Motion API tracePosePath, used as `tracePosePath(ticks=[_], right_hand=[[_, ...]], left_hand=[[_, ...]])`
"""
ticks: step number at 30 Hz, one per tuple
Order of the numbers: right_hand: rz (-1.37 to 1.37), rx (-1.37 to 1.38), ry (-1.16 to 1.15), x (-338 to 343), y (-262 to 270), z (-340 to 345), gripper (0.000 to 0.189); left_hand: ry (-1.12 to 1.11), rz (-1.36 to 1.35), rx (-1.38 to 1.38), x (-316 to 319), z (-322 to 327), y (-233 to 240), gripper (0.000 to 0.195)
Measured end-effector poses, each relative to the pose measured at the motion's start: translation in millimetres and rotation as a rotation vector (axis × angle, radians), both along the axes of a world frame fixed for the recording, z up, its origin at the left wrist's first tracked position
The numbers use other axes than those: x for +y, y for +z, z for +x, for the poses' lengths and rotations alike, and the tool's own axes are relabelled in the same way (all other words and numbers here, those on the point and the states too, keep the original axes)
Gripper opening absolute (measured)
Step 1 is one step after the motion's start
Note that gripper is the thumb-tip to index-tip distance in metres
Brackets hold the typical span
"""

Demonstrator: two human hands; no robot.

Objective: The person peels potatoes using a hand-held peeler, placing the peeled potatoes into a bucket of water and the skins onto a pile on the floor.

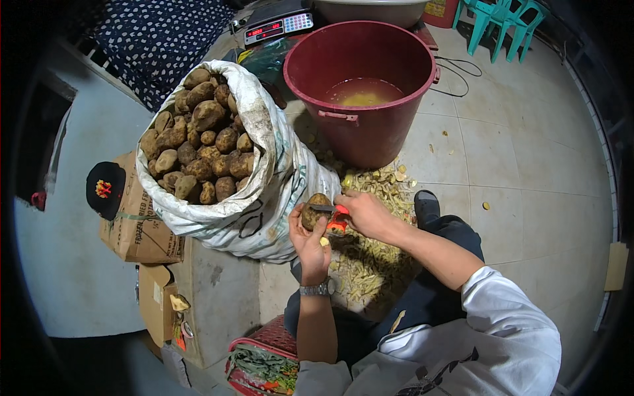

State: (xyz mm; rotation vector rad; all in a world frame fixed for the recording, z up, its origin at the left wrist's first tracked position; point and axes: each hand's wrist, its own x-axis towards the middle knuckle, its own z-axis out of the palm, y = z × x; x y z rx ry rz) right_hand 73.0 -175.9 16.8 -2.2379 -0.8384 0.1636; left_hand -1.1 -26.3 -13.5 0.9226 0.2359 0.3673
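Observation:
An unpeeled potato [313, 218] rests in the fingers of my left hand [311, 247], a watch on that wrist. My right hand [364, 214] grips a red-handled peeler or small knife [342, 213], whose dark blade lies across the potato's side. A small yellow piece [324, 241] shows by my left thumb. Just left of my hands stands a white woven sack [277, 198] full of brown potatoes [208, 116]. Beyond them is a dark red plastic tub [396, 119] holding water with something yellow in it. Peelings [366, 277] cover the floor below my hands.
A digital scale [277, 29] stands behind the sack. At the left are a brown paper bag [148, 237] with a black cap [105, 190], and a cardboard box [154, 302]. A red basket [262, 341] holding greens is near my left elbow. Green plastic chairs [505, 22] stand far right.

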Motion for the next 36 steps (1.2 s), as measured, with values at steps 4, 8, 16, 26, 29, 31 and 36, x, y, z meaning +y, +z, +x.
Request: tracePosePath(ticks=[4,8,16,26,29,31,36], right_hand=[[0.034,-0.01,0.008,2.7,0.6,-0.4,0.021],[0.013,0.0,0.029,3.2,-0.6,0.6,0.023],[-0.09,0.265,0.004,1.0,-25.8,17.0,0.015],[-0.153,0.144,0.02,-1.0,-10.6,9.8,0.03],[-0.109,0.153,-0.011,-10.2,-5.6,18.5,0.033],[-0.14,0.154,-0.013,-17.9,-0.3,31.3,0.037],[0.141,0.225,-0.11,-46.4,0.9,75.7,0.04]], left_hand=[[0.025,0.12,-0.002,0.6,0.2,0.1,0.049],[0.019,0.136,-0.013,-1.0,-1.0,3.5,0.05],[-0.091,-0.068,-0.09,1.8,-7.0,9.5,0.052],[-0.069,-0.349,-0.022,26.2,-14.8,-10.5,0.046],[-0.107,-0.254,-0.02,18.0,-10.0,8.1,0.048],[-0.079,-0.214,0.039,12.1,-8.3,29.0,0.053],[-0.187,0.001,0.019,14.6,-10.3,24.6,0.064]])
